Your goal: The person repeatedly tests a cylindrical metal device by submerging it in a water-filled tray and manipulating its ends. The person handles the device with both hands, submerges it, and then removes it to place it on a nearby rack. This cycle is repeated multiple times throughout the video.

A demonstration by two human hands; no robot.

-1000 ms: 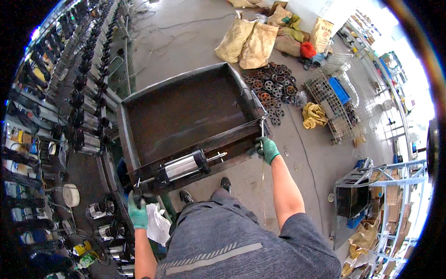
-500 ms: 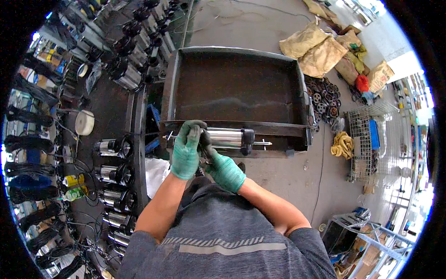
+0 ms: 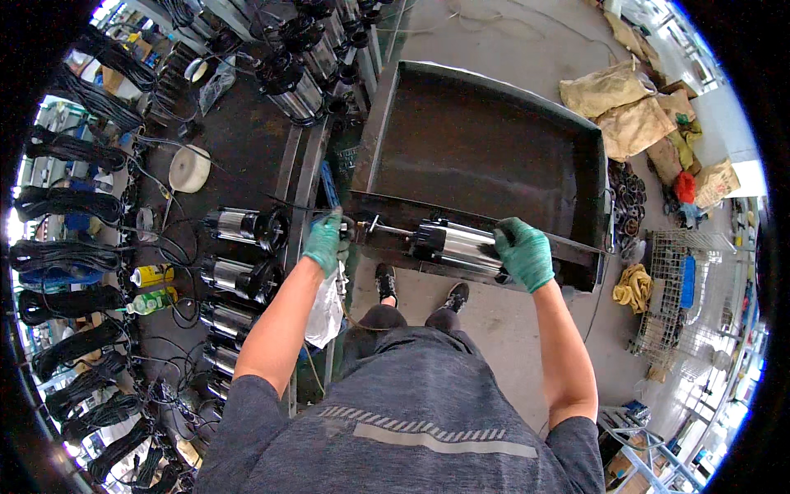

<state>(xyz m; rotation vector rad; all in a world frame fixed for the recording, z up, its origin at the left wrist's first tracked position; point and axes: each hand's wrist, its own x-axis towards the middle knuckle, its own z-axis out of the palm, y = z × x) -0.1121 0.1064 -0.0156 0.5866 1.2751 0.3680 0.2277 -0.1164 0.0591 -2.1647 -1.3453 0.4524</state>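
A shiny steel motor cylinder (image 3: 463,247) with black end parts lies along the near edge of a dark metal tray (image 3: 485,152). From its left end a thin shaft reaches toward my left hand (image 3: 324,244), in a green glove. The fingers of that hand are closed at a small dark fitting (image 3: 355,231) beside the shaft's end; what exactly they grip is hidden. My right hand (image 3: 525,253), gloved too, is curled over the cylinder's right end, with its fingertips on the steel. The cylinder's far right end is partly covered by this hand.
Several similar motors (image 3: 234,277) lie on a dark bench to the left, among cables, a white roll (image 3: 189,169) and a yellow can (image 3: 153,275). More motors (image 3: 294,90) stand at the back left. On the right are sacks (image 3: 632,123) and a wire basket (image 3: 668,276).
My hands were together at the cylinder's left end. They have since parted, the left toward the small fitting, the right onto the cylinder. The view has turned, and the shaft now shows.
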